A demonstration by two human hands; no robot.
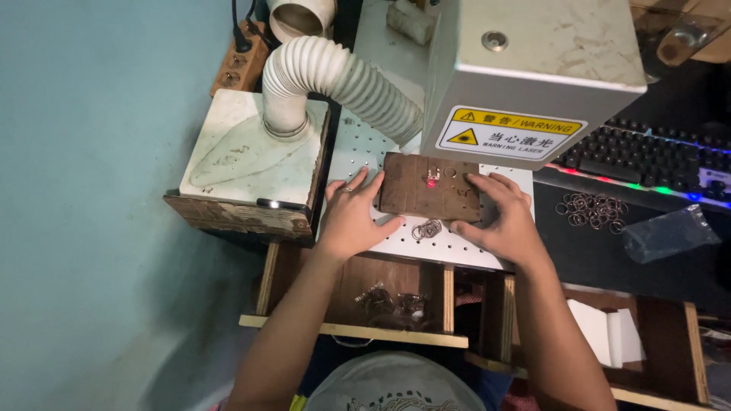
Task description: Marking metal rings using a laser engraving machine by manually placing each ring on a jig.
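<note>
A dark wooden block (415,196) lies on the white perforated work plate (358,148) under a grey laser machine head (533,68). A red light dot and small metal rings (437,175) sit on top of the block. My left hand (352,215) rests against the block's left edge, fingers spread, with a ring on one finger. My right hand (499,217) presses on the block's right edge. A small pile of metal rings (426,229) lies on the plate between my hands.
A ribbed white hose (335,80) runs from a worn white box (251,152) at left. A backlit keyboard (640,156) sits at right, with loose rings (594,211) and a clear plastic bag (670,232) on a dark mat. Wooden drawers (388,301) are below.
</note>
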